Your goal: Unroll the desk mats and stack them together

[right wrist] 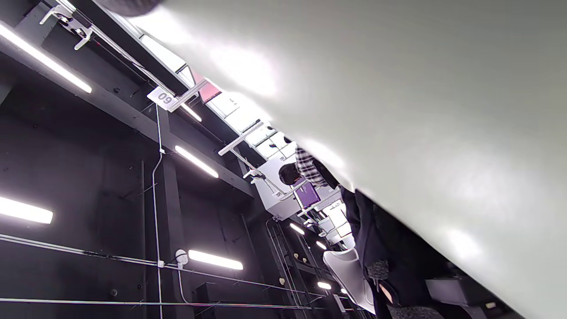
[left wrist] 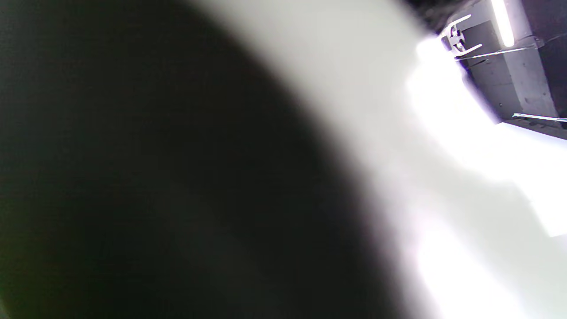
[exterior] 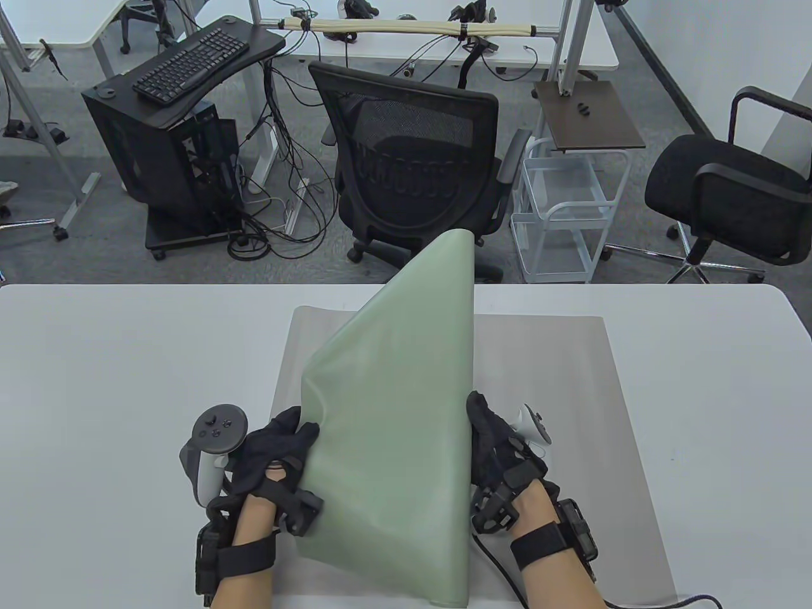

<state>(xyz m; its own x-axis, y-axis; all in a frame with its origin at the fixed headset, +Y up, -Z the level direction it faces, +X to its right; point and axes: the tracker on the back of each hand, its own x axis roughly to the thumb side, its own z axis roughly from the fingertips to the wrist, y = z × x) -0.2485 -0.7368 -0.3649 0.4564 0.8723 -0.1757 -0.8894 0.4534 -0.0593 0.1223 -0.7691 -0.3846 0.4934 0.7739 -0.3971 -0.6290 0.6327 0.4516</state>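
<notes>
A pale green desk mat [exterior: 393, 406] is held up off the table between both hands, curved and tilted, its far corner raised above the table's far edge. My left hand [exterior: 279, 457] grips its left edge and my right hand [exterior: 491, 444] grips its right edge. Under it a grey desk mat [exterior: 602, 406] lies flat on the white table [exterior: 127, 380]. The right wrist view shows the green mat's pale surface [right wrist: 398, 110] close up, with ceiling lights beyond it. The left wrist view is a blur of dark and bright areas.
Beyond the table's far edge stand a black mesh chair [exterior: 412, 158], a white wire cart [exterior: 564, 209], a second black chair [exterior: 736, 184] and a black stand with a keyboard [exterior: 190, 63].
</notes>
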